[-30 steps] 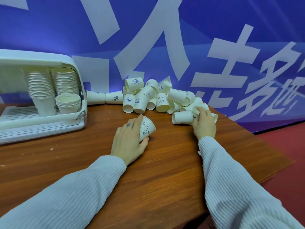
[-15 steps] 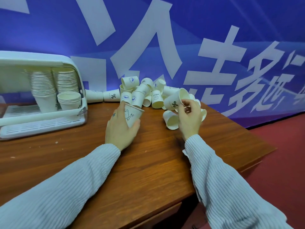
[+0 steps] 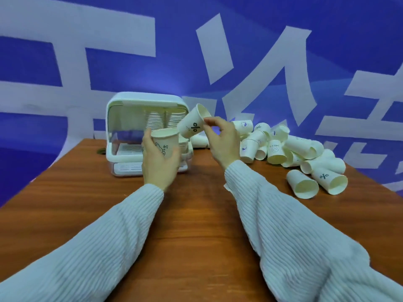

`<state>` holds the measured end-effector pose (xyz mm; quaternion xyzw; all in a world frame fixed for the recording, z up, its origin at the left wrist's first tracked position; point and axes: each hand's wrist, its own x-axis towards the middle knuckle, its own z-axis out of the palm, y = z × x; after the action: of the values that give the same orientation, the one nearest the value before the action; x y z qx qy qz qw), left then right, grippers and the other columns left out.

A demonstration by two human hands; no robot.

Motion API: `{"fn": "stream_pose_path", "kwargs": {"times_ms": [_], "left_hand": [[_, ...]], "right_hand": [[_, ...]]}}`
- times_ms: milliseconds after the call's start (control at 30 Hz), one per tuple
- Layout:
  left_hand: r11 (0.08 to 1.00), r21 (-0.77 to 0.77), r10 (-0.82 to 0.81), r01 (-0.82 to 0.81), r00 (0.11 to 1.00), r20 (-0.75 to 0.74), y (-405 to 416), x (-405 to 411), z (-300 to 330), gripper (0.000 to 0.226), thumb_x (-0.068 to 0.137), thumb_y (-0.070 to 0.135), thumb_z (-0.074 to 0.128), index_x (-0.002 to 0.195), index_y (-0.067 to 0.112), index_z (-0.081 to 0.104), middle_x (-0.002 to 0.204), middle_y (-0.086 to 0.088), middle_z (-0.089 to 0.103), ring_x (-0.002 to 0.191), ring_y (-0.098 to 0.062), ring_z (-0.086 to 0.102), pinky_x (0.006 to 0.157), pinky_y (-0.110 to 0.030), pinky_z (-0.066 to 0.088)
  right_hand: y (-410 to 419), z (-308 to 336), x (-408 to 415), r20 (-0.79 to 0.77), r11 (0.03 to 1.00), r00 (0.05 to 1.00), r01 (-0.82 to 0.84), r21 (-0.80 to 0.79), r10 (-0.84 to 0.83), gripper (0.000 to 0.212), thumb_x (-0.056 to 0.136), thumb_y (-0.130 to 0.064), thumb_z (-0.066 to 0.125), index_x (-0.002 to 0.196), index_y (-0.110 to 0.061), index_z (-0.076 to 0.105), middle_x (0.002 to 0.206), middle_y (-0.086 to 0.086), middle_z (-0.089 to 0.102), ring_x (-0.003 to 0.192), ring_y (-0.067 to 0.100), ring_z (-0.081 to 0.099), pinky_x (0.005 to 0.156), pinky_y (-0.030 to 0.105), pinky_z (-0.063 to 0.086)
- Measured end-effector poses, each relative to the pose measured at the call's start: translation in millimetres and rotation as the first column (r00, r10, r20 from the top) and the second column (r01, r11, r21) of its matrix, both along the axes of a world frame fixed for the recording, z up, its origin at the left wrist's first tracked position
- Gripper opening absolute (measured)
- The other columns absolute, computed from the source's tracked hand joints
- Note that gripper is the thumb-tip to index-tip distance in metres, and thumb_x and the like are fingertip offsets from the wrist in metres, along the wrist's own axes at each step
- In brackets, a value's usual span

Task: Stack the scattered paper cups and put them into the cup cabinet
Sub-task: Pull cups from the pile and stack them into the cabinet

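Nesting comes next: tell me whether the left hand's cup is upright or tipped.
Upright: the Hi cup in the left hand has its open rim on top, level.

Matt white paper cups, glossy plastic cup cabinet, polished wood table, ribbed knit sleeves

— What sort of place is this?
— It looks like an event or exhibition venue. A big blue backdrop printed with huge white characters fills the wall behind.
— Anything else?
— A wooden bench set up as a drinks station: a white cup cabinet and a heap of disposable paper cups.
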<state>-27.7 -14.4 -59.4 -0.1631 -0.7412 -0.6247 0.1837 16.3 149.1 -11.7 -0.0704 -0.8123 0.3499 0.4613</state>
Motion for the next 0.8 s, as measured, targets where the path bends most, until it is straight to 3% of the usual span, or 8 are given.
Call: {"fn": "stream_pose_path", "kwargs": {"times_ms": [133, 267, 433, 533, 700, 800], "left_hand": [[0.999, 0.024, 0.048, -0.049, 0.998, 0.044, -28.8, -17.8, -1.4, 0.086, 0.088, 0.029, 0.070, 0.157, 0.024, 0.019, 0.155, -0.002, 0.039, 0.135, -0.021, 0.045, 0.107, -0.037, 0.040], [0.997, 0.020, 0.071, -0.072, 0.996, 0.051, -38.8, -25.0, -2.4, 0.083, 0.091, 0.029, 0.068, 0.158, 0.023, 0.019, 0.154, -0.002, 0.041, 0.134, -0.018, 0.045, 0.101, -0.028, 0.033], [0.997, -0.009, 0.073, -0.073, 0.997, 0.021, -40.5, -31.0, -0.7, 0.084, 0.090, 0.029, 0.068, 0.157, 0.024, 0.018, 0.156, -0.003, 0.039, 0.137, -0.020, 0.043, 0.106, -0.034, 0.035], [0.998, -0.023, 0.065, -0.064, 0.998, 0.013, -38.9, -34.4, -0.1, 0.085, 0.091, 0.028, 0.069, 0.158, 0.025, 0.017, 0.157, -0.002, 0.037, 0.138, -0.019, 0.041, 0.103, -0.031, 0.034], [0.993, -0.081, 0.088, -0.090, 0.996, -0.021, -33.5, -43.6, -0.4, 0.084, 0.088, 0.033, 0.070, 0.156, 0.024, 0.023, 0.149, -0.004, 0.046, 0.135, -0.022, 0.043, 0.102, -0.033, 0.037], [0.994, -0.092, 0.054, -0.057, 0.998, -0.036, -26.0, -53.8, 4.6, 0.083, 0.085, 0.035, 0.073, 0.153, 0.022, 0.026, 0.144, -0.006, 0.051, 0.129, -0.024, 0.049, 0.103, -0.038, 0.043]], "right_hand": [[-15.6, 8.6, -41.3, 0.133, 0.987, 0.991, 0.006, 0.159, -0.027, 0.024, 0.099, -0.026, 0.061, 0.118, -0.026, 0.077, 0.118, -0.006, 0.076, 0.115, 0.022, 0.065, 0.096, 0.039, 0.052], [-21.6, 14.3, -63.7, 0.256, 0.957, 0.966, -0.031, 0.288, -0.046, 0.032, 0.101, -0.021, 0.054, 0.125, -0.028, 0.074, 0.124, 0.001, 0.072, 0.118, 0.026, 0.063, 0.095, 0.043, 0.052], [-25.2, 21.6, -76.4, 0.288, 0.921, 0.956, -0.058, 0.385, -0.061, 0.034, 0.100, -0.017, 0.053, 0.126, -0.027, 0.073, 0.121, 0.003, 0.072, 0.115, 0.029, 0.062, 0.093, 0.047, 0.052], [-21.9, 15.7, -79.7, 0.336, 0.912, 0.938, -0.065, 0.406, -0.083, 0.034, 0.101, -0.019, 0.053, 0.126, -0.027, 0.073, 0.123, 0.002, 0.071, 0.116, 0.028, 0.061, 0.094, 0.045, 0.052], [-18.0, -10.8, -78.4, 0.610, 0.877, 0.786, -0.216, 0.429, -0.105, 0.045, 0.098, -0.013, 0.045, 0.129, -0.031, 0.071, 0.136, 0.002, 0.068, 0.126, 0.030, 0.060, 0.105, 0.040, 0.048], [-18.5, -7.4, -72.8, 0.657, 0.834, 0.747, -0.300, 0.462, -0.096, 0.051, 0.096, -0.013, 0.043, 0.141, -0.028, 0.063, 0.145, 0.004, 0.062, 0.133, 0.030, 0.054, 0.109, 0.042, 0.046]]}}
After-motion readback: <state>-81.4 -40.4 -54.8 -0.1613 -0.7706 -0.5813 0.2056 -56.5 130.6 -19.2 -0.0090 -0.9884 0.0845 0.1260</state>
